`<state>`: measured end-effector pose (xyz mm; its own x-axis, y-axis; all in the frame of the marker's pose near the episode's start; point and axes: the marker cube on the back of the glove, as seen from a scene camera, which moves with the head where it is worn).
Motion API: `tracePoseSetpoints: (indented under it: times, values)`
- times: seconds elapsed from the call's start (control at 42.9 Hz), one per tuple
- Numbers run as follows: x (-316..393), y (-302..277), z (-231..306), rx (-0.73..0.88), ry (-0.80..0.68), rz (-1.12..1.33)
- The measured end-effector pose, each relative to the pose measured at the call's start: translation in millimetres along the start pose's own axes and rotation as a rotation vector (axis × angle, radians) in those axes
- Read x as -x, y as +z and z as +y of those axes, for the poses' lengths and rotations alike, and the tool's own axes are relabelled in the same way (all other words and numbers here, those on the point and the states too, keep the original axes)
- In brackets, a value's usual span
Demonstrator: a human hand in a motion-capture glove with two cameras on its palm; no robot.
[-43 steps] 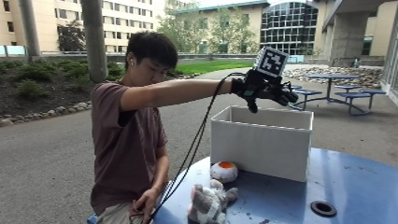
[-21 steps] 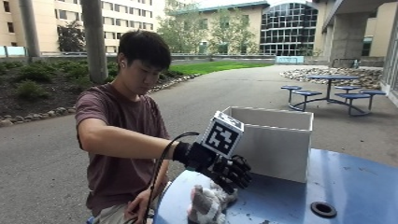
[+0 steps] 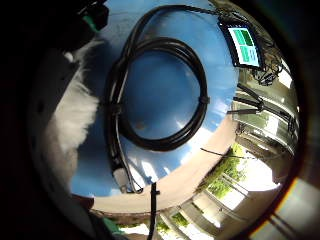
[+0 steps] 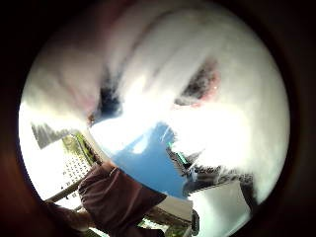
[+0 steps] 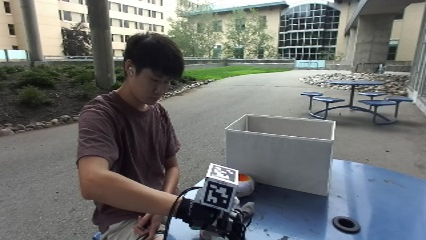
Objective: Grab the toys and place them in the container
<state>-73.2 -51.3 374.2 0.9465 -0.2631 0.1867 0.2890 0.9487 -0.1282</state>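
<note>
At the near edge of the blue desk (image 5: 373,195), we lower our gloved right hand (image 5: 213,220) onto the white plush toy (image 5: 245,209).

From the outside view, the hand sits low on the toy, but we cannot tell whether its fingers have closed on it. An orange-and-white toy (image 5: 243,184) lies just beside the white container (image 5: 283,152), which stands open-topped on the desk, near enough for a short lift, we judge. In the little-finger palm view, white fur (image 3: 75,115) fills one side, next to a coiled black cable (image 3: 155,95) lying flat on the desk, with a small screen (image 3: 245,45) further off. In the thumb-side view, the plush (image 4: 197,84) fills almost everything, so the palm is close against it; whether it is gripped stays unclear.
</note>
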Motion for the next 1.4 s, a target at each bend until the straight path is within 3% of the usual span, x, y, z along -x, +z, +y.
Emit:
tracePoseSetpoints:
  times: [0.14, 0.279, 0.396, 0.768, 0.931, 1.071, 1.234, 1.397]
  values:
    - [6, 1, -2, -0.081, 0.002, -0.017]
    - [8, -11, -11, -0.045, -0.01, -0.176]
    - [4, -31, -21, -0.003, 0.002, -0.156]
    - [50, -223, -55, -0.156, -0.003, -0.082]
    - [129, -314, -88, -0.241, -0.05, -0.083]
    - [216, -347, -121, -0.296, -0.115, -0.04]
    - [309, -353, -156, -0.301, -0.26, -0.037]
    - [361, -328, -181, -0.261, -0.252, 0.061]
